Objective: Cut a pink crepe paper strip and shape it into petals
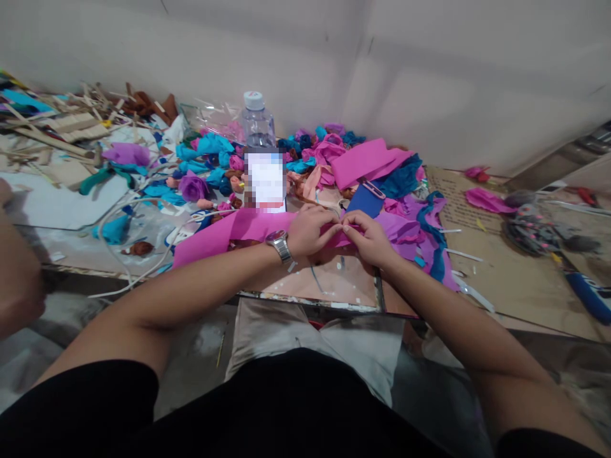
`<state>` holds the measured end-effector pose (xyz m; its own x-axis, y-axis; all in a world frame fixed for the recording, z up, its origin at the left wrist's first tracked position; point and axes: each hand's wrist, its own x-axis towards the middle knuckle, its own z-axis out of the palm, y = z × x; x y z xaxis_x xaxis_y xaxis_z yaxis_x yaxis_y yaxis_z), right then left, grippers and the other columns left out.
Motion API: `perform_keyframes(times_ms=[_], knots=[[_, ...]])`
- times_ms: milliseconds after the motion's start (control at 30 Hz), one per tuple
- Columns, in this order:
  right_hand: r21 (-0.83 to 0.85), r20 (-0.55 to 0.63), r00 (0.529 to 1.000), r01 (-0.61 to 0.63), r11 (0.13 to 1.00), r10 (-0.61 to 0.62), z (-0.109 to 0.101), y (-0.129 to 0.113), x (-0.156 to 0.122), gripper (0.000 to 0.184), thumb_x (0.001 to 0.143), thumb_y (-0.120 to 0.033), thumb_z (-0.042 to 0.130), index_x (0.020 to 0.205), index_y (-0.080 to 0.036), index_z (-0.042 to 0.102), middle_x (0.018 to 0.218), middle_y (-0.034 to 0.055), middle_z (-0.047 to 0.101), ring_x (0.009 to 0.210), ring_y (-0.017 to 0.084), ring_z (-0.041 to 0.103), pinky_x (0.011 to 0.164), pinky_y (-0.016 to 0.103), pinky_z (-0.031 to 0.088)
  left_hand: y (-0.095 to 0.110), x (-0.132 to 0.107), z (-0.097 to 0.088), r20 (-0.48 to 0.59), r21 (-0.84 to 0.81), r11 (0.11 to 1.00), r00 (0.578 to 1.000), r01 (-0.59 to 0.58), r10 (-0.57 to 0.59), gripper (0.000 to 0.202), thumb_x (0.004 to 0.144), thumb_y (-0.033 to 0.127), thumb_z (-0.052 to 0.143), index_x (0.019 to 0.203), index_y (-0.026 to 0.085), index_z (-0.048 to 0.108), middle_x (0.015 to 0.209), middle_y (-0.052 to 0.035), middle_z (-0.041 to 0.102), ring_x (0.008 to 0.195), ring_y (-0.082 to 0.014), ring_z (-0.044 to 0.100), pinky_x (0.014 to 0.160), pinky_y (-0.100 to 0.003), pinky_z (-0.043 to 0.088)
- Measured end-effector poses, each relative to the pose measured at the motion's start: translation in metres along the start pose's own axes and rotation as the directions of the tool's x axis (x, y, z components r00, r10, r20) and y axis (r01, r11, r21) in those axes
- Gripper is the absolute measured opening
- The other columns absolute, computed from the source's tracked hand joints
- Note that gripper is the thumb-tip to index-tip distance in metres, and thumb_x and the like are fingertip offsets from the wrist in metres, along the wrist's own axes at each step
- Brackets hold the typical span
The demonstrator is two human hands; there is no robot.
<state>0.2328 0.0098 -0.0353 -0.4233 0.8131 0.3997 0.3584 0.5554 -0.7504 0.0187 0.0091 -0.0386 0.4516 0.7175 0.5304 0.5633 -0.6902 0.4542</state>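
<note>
My left hand (312,232), with a metal-banded watch (279,245) on its wrist, and my right hand (367,238) meet over the table's front part. Thumbs and fingertips of both are pinched together on pink crepe paper (248,227), a long strip that runs out to the left behind my left wrist. The bit between the fingertips is small and mostly hidden. Just beyond my right hand lies a dark blue flat piece (363,201) with a pink-edged tool (375,189) on it. A lit phone (266,181) stands past my left hand.
A clear bottle (258,121) stands behind the phone. Rolled crepe-paper flowers (193,186) and scraps spread across the table. Wood sticks (71,127) pile at the far left, near another person's arm (19,267). A white cable (125,254) loops over the front edge; cardboard (477,254) lies right.
</note>
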Motion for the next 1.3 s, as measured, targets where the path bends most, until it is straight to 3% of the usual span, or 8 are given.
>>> perform_keyframes(times_ms=[500,867,1300], knots=[[-0.006,0.001,1.000,-0.014,1.000,0.014,0.0025,0.0013,0.0008,0.017,0.098,-0.036,0.059,0.088,-0.023,0.059,0.097,0.0045,0.065,0.093,0.022,0.061,0.090,0.038,0.048,0.0049,0.0009,-0.0037,0.059,0.003,1.000,0.998,0.028,-0.028,0.037,0.106,0.048,0.045,0.104,0.022,0.073,0.106,-0.0057,0.080,0.102,-0.0247,0.068,0.103,-0.045,0.040],[-0.015,-0.053,0.998,-0.020,1.000,0.019,-0.0001,0.0014,0.0005,0.017,0.094,-0.038,0.070,0.088,-0.023,0.069,0.095,0.0050,0.069,0.092,0.022,0.065,0.087,0.038,0.050,-0.0006,0.0000,-0.0018,0.021,0.024,0.999,0.999,0.042,-0.043,0.038,0.106,0.049,0.047,0.100,0.022,0.074,0.098,-0.0053,0.078,0.096,-0.0251,0.067,0.099,-0.045,0.040],[-0.018,-0.045,0.999,-0.023,1.000,0.022,-0.0002,0.0077,0.0013,0.014,0.096,-0.036,0.066,0.088,-0.023,0.066,0.096,0.0045,0.069,0.096,0.023,0.065,0.092,0.040,0.050,0.0019,0.0002,-0.0022,0.046,-0.006,0.999,0.998,0.052,-0.052,0.034,0.103,0.045,0.050,0.104,0.022,0.074,0.104,-0.0072,0.079,0.101,-0.0257,0.068,0.101,-0.045,0.042]])
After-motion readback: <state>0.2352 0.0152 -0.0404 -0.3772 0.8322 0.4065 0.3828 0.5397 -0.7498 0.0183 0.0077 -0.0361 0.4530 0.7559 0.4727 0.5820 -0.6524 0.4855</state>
